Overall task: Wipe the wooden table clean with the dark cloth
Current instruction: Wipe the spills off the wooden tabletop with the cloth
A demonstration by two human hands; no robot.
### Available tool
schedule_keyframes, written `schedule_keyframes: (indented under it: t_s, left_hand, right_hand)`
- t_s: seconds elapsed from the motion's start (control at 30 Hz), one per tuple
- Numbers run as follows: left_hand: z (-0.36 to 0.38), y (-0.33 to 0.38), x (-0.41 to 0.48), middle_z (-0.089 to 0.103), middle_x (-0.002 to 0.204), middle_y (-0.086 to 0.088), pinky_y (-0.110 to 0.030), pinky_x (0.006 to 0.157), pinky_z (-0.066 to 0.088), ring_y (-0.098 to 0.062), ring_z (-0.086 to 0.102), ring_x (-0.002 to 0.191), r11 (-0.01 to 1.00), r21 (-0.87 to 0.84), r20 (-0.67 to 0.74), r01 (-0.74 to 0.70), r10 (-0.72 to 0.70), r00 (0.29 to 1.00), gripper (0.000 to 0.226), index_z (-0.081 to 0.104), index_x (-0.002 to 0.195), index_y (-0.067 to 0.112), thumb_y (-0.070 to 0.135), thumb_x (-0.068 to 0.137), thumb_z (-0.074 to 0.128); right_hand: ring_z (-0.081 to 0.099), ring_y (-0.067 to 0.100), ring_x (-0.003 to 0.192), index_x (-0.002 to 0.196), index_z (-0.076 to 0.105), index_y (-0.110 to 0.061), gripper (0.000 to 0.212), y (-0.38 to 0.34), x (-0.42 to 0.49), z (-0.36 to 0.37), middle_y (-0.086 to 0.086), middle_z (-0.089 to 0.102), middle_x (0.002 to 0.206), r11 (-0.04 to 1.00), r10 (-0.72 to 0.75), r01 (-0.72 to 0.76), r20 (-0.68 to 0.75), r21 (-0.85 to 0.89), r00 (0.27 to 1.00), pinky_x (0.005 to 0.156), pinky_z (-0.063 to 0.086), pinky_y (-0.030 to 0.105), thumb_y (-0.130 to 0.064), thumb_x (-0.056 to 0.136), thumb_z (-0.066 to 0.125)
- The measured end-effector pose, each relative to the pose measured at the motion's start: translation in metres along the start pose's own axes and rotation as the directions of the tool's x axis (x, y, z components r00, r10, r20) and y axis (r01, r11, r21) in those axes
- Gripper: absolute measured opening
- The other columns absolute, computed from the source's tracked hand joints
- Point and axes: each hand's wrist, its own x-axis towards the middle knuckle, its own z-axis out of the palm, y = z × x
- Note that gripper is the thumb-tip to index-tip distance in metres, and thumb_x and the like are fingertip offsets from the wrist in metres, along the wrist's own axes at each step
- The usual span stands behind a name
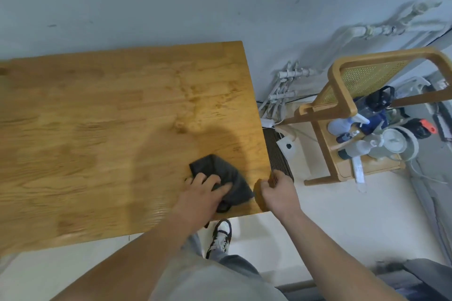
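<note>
Position of dark cloth (220, 167): on the wooden surface (110, 117), near its front right corner, inside both edges, partly under the left hand (203, 189). Folded into a rough wedge, crumpled at the palm end, flatter at the far end.

State of left hand: laid on top of the cloth, fingers spread and fairly straight, pressing down rather than pinching. Not clenched.

State of right hand (275, 189): at the right edge of the surface, just beside the cloth, apparently not touching it. Fingers curled; cannot tell whether gripping the edge or only resting against it. No loose object in it.

Handling, judged: soft, limp, light. No stiffness to push with, so likely to bunch and roll under a sideways stroke unless pinned over a broad area. Probably fair friction against the wood; folding over more likely than sliding out from under the palm. Not fragile.

Best hold, judged: flat palm over the middle of the fold, fingertips toward the leading edge, thumb tucking in the loose crumpled end. Refold once too wadded to cover ground.

Progress, judged: only this corner under the cloth; long stretch of surface to the left yet to cover. No crumbs or spills discernible; left part blurred.

Risk: cloth pushed over the near edge to the floor (254, 234).
</note>
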Motion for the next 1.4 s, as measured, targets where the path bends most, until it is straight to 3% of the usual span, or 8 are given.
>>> schedule_keyframes:
  t_s: [0.17, 0.4, 0.57, 0.8, 0.97, 1.17, 1.33, 1.4]
  left_hand:
    - [-0.009, -0.045, -0.019, 0.049, 0.133, -0.002, -0.048, 0.085, 0.050, -0.031, 0.044, 0.108, 0.876, -0.071, -0.023, 0.476, -0.479, 0.878, 0.046, 0.048, 0.145, 0.036, 0.039, 0.099, 0.055]
    - [-0.004, -0.079, -0.050, 0.057, 0.118, 0.001, -0.043, 0.074, 0.051, -0.027, 0.054, 0.097, 0.991, -0.030, -0.013, 0.129, -0.129, 0.992, 0.063, 0.050, 0.135, 0.041, 0.035, 0.080, 0.080]
    - [-0.027, -0.142, -0.027, 0.052, 0.132, -0.009, -0.052, 0.086, 0.050, -0.035, 0.048, 0.112, 0.834, -0.048, -0.007, 0.550, -0.551, 0.834, 0.060, 0.058, 0.135, 0.036, 0.025, 0.080, 0.080]
    - [-0.034, -0.152, 0.022, 0.047, 0.145, -0.012, -0.061, 0.097, 0.041, -0.040, 0.040, 0.126, 0.769, -0.131, -0.026, 0.625, -0.633, 0.774, 0.057, 0.059, 0.137, 0.037, 0.027, 0.083, 0.075]
    - [-0.044, -0.127, 0.078, 0.019, 0.157, -0.007, -0.054, 0.103, 0.028, -0.038, 0.027, 0.133, 0.918, -0.094, 0.013, 0.385, -0.386, 0.922, 0.070, 0.023, 0.153, 0.040, 0.032, 0.093, 0.058]
    - [-0.037, -0.181, 0.091, 0.048, 0.141, 0.001, -0.048, 0.090, 0.043, -0.031, 0.050, 0.117, 0.989, 0.009, -0.077, -0.148, 0.148, 0.986, 0.060, 0.046, 0.138, 0.043, 0.032, 0.085, 0.070]
    - [-0.059, -0.200, 0.103, 0.036, 0.148, 0.000, -0.049, 0.099, 0.042, -0.031, 0.037, 0.124, 0.834, -0.162, -0.086, 0.527, -0.544, 0.834, 0.049, 0.042, 0.146, 0.045, 0.039, 0.098, 0.053]
    - [-0.061, -0.163, 0.103, 0.028, 0.151, 0.000, -0.049, 0.102, 0.037, -0.031, 0.033, 0.126, 0.806, -0.118, -0.003, 0.580, -0.585, 0.811, 0.056, 0.031, 0.152, 0.043, 0.038, 0.099, 0.049]
  right_hand:
    - [0.047, 0.032, 0.127, 0.128, 0.054, -0.014, 0.060, -0.050, 0.028, 0.010, 0.010, 0.048, 0.135, 0.940, -0.124, 0.145, 0.089, -0.308, 0.988, 0.101, 0.049, 0.045, -0.044, 0.080, 0.074]
    - [0.014, 0.033, 0.152, 0.157, 0.020, -0.017, 0.116, -0.125, 0.074, 0.027, 0.011, 0.017, 0.164, 0.826, -0.141, 0.163, 0.082, -0.539, 0.987, 0.115, 0.038, 0.051, -0.058, 0.071, 0.086]
    - [0.011, 0.036, 0.155, 0.161, 0.000, -0.012, 0.145, -0.159, 0.104, 0.041, 0.017, 0.006, 0.168, 0.790, -0.011, 0.004, -0.007, -0.613, 1.000, 0.112, 0.042, 0.052, -0.060, 0.061, 0.093]
    - [0.022, 0.037, 0.153, 0.162, -0.003, -0.006, 0.149, -0.162, 0.116, 0.048, 0.020, 0.002, 0.169, 0.761, 0.026, -0.027, -0.011, -0.648, 1.000, 0.112, 0.045, 0.049, -0.058, 0.061, 0.094]
    - [0.014, 0.033, 0.155, 0.162, -0.004, -0.009, 0.145, -0.164, 0.116, 0.051, 0.014, -0.003, 0.170, 0.776, 0.059, -0.073, -0.043, -0.627, 0.997, 0.109, 0.047, 0.050, -0.049, 0.064, 0.096]
    - [0.013, 0.031, 0.156, 0.162, -0.003, -0.012, 0.139, -0.159, 0.117, 0.051, 0.011, -0.002, 0.170, 0.791, 0.037, -0.061, -0.053, -0.609, 0.998, 0.106, 0.048, 0.049, -0.048, 0.068, 0.093]
    - [0.009, 0.030, 0.158, 0.163, -0.006, -0.013, 0.147, -0.162, 0.112, 0.047, 0.010, -0.004, 0.171, 0.794, 0.031, -0.041, -0.026, -0.606, 0.999, 0.107, 0.048, 0.050, -0.054, 0.063, 0.094]
    - [0.010, 0.029, 0.158, 0.163, -0.005, -0.014, 0.146, -0.158, 0.112, 0.047, 0.010, -0.002, 0.171, 0.796, 0.028, -0.041, -0.030, -0.604, 0.999, 0.105, 0.050, 0.049, -0.055, 0.064, 0.093]
